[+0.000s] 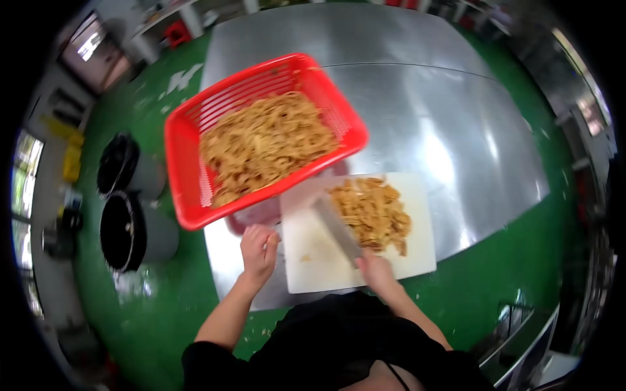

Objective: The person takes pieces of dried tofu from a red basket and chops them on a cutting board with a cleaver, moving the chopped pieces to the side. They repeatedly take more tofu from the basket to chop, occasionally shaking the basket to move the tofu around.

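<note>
My right hand (376, 268) is wrapped round the handle of a wide-bladed knife (338, 229). The blade lies along the left side of a pile of brown sliced food (373, 212) on a white cutting board (313, 270). My left hand (259, 247) is closed beside the board's left edge, just below a red basket; whether it holds anything is too small to tell. The red plastic basket (184, 201) is tilted and full of similar brown strips (267, 140). Part of a pinkish tub (257, 214) shows under the basket.
A large metal table (404, 98) carries the board and basket. Two black-lined bins (156, 238) (147, 176) stand on the green floor (189, 280) at the left. A metal rack (521, 339) is at the lower right. Shelving with a red stool (177, 32) is at the back.
</note>
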Demonstrator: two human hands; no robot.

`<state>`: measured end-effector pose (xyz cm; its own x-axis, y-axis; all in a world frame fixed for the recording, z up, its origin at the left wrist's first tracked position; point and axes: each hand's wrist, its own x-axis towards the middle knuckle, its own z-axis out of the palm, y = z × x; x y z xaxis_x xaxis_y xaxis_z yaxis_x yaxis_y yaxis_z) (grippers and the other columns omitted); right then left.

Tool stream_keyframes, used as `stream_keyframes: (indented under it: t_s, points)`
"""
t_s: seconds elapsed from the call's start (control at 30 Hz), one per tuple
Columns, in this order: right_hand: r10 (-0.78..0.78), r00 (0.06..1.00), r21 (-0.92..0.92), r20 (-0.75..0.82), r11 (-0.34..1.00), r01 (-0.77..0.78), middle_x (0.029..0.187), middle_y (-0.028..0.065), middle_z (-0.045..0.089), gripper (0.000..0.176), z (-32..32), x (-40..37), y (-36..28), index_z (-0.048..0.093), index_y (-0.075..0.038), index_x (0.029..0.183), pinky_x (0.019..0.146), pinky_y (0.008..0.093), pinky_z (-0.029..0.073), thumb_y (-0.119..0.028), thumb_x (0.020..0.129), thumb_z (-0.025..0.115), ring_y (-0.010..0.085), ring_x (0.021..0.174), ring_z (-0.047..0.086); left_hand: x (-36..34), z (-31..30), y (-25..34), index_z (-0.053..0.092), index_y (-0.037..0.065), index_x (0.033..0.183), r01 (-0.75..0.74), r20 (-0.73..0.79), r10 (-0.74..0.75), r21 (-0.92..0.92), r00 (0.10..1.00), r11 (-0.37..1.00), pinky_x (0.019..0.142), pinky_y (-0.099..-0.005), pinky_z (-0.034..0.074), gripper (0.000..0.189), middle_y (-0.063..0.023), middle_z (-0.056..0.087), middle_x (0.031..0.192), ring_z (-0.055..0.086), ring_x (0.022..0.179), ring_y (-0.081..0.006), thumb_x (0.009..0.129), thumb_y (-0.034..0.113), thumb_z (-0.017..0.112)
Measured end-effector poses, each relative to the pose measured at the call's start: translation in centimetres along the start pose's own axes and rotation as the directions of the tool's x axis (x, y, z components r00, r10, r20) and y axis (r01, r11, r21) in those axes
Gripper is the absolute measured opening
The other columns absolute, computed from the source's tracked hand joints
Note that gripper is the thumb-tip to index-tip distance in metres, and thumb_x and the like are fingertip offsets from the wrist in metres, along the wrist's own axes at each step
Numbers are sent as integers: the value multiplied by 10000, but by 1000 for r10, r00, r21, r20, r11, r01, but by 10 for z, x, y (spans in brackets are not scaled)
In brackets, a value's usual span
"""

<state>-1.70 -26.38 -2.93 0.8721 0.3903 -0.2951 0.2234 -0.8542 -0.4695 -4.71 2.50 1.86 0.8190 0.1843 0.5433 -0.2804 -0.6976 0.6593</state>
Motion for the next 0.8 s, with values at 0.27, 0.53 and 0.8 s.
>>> stream_keyframes:
  t_s: [0.27,0.53,0.8]
  points:
    - [-98,994,-39,-49,995,96,618,178,597,187,-18,-15,-15,482,-46,875,531,495,461,-218,891,555,396,575,589,68,-66,-44,579,-32,1082,68,-62,-58,174,996,982,667,-274,466,209,-134,612,864,592,712,-197,885,34,551]
    - [-36,999,-195,-23,980,30,590,131,594,209,7,-11,-28,484,-67,837,502,453,471,-260,904,531,347,531,595,128,-51,-148,592,57,1106,-4,469,-363,616,805,788,795,-371,489,455,-153,601,1090,585,971,-300,790,374,674]
    - [33,999,-238,-9,971,-35,591,133,597,218,2,-7,-45,489,-61,835,503,449,472,-262,908,530,344,528,596,202,57,-165,258,132,1424,-1,495,-359,588,791,809,1056,-605,208,1085,-208,223,1457,196,1351,-410,578,569,779]
